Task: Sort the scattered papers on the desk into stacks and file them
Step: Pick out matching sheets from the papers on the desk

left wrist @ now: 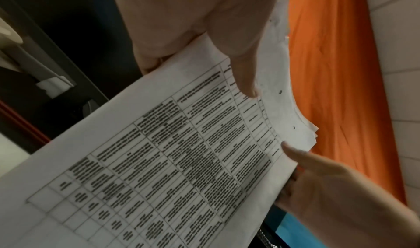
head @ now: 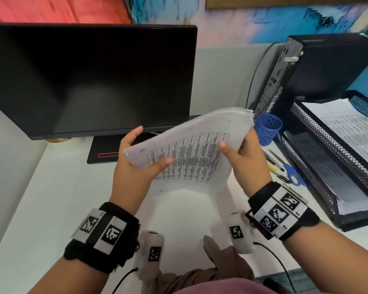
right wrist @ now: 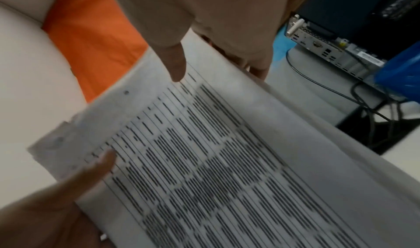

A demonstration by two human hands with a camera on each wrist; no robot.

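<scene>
Centre of the head frame: sheaf of papers point(head: 189, 149) held up off the white desk point(head: 51, 198), tilted, printed table on the top sheet facing the camera. Sheets bowed; edges not flush at the upper right corner.

Left hand point(head: 134, 164) grips the lower-left edge of the sheaf: thumb lies across the printed face, fingers curl behind the sheets. Left wrist view confirms the thumb pressed flat on the top sheet, near two punch holes along the margin.

Right hand point(head: 246, 158) grips the right edge: thumb on the printed face, fingers wrapped behind. Right wrist view shows the same pinch, text blurred.

Both wrists carry black bands with square coded markers.

Surroundings, head frame:
- Black monitor point(head: 89, 81), screen dark, fills the upper left; its base sits on the desk behind the sheaf.
- Black computer case point(head: 319, 66) at upper right, rear ports facing the camera.
- Blue perforated pen cup point(head: 268, 129) just right of the sheaf's upper corner.
- Black mesh tray point(head: 331, 145), two tiers, at right edge; printed sheets lie in the top tier, more in the lower.
- Pens and blue-handled scissors point(head: 293, 174) on the desk between the right hand and the tray.
</scene>
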